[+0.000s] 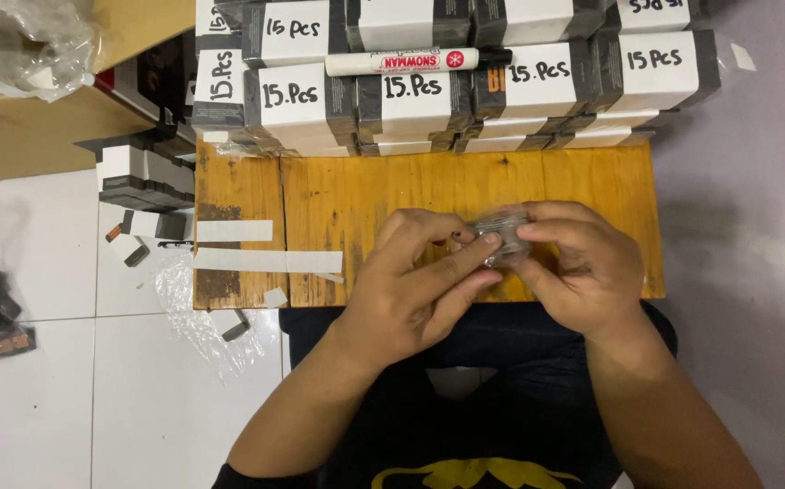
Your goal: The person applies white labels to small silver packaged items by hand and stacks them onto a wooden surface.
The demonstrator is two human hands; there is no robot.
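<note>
Both my hands meet over the near edge of a small wooden table [338,195]. Between them is a small grey packet in clear wrap [501,234]. My left hand [415,285] pinches its left side with thumb and fingers. My right hand [578,263] closes around its right side. Most of the packet is hidden by my fingers.
Stacks of grey-and-white labelled bundles [415,104] fill the table's far edge, with a white marker pen [402,62] lying on top. White paper strips [268,261] lie on the table's left part. Loose small boxes [143,181], clear plastic [198,317] and a cardboard box [39,118] sit on the floor at left.
</note>
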